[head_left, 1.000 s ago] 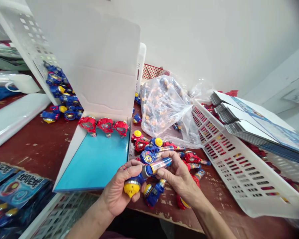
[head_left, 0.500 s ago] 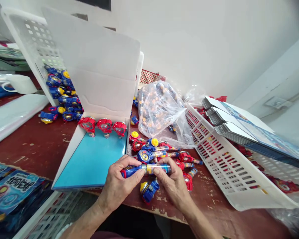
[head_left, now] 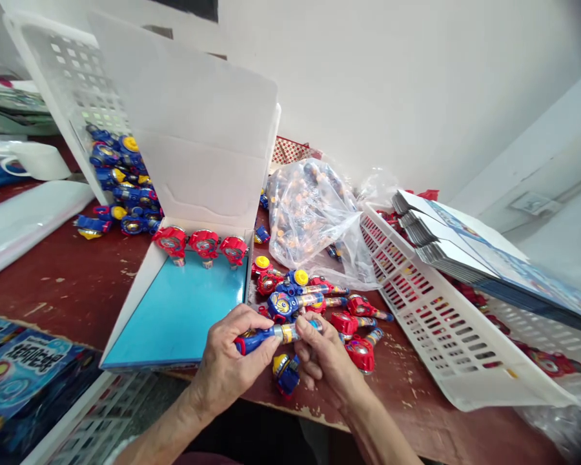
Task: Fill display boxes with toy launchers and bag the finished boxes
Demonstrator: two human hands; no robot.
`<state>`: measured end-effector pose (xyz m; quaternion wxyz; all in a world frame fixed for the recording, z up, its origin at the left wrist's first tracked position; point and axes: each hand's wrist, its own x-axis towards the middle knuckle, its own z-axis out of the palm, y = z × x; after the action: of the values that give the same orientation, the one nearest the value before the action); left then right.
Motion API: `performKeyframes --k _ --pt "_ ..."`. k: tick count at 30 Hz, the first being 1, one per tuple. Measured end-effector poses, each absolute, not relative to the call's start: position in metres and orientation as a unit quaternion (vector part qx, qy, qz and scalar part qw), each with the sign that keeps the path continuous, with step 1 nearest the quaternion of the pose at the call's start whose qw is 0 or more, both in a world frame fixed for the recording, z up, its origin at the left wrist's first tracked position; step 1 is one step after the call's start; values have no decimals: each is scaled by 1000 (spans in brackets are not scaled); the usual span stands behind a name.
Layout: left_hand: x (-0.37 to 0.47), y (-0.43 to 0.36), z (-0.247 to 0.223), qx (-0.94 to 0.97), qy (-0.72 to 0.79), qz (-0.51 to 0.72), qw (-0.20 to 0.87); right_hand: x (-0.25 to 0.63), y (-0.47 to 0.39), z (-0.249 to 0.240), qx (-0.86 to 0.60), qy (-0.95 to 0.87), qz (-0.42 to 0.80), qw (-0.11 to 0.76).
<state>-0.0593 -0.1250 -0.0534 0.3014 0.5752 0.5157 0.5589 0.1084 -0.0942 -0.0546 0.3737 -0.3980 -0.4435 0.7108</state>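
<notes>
My left hand [head_left: 237, 358] grips the blue body of a toy with a clear, labelled tube [head_left: 287, 333]. The tube points right, and my right hand [head_left: 325, 352] pinches its far end between thumb and fingers. Left of my hands is an open box [head_left: 126, 310] with a bright blue panel [head_left: 188, 310] and three red toy heads [head_left: 204, 244] in a row along its back. Several red and blue toys [head_left: 283, 303] with tubes lie just beyond my hands. Another blue and yellow toy [head_left: 286, 374] rests on the table below the held one.
A clear bag [head_left: 314, 213] of toys lies behind. At right, a white basket [head_left: 436, 336] holds red toys, with stacked folded boxes [head_left: 465, 239] on it. Another basket [head_left: 33, 64] with blue toys and a white mug [head_left: 41, 161] are at left.
My right hand has shifted its grip on the tube, its fingers now curled in beneath it. The left hand still holds the blue body in nearly the same place.
</notes>
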Motion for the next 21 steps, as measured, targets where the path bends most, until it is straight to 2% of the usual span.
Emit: performKeyframes --k 2,3,5,8,10,12,13,16,18,19,21 --pt "-67 -122 -55 551 515 528 391 113 -90 -52 -413 -509 682 325" --pt "-71 -120 -57 523 517 514 441 115 -89 -49 -423 -573 625 319" --pt "-78 -119 -59 460 518 501 518 119 -87 -40 -420 -729 428 330" --pt "-79 -120 -60 369 503 508 594 120 -87 -30 -333 -885 104 310" --pt "-78 -121 -59 341 498 512 611 119 -86 -28 -299 -919 7 259" --pt "-77 -121 -56 401 513 519 554 118 -83 -27 -305 -926 18 221" --pt "-77 -121 -54 458 516 525 499 118 -81 -27 -315 -924 67 207" --pt "-81 -120 -48 609 473 526 359 120 -75 -25 -347 -863 332 155" --pt "-85 -118 -45 650 451 510 337 122 -73 -24 -361 -783 494 113" --pt "-88 -117 -44 660 451 498 335 122 -73 -23 -364 -754 537 104" --pt "-93 -116 -43 666 462 483 332 122 -77 -23 -371 -753 528 127"
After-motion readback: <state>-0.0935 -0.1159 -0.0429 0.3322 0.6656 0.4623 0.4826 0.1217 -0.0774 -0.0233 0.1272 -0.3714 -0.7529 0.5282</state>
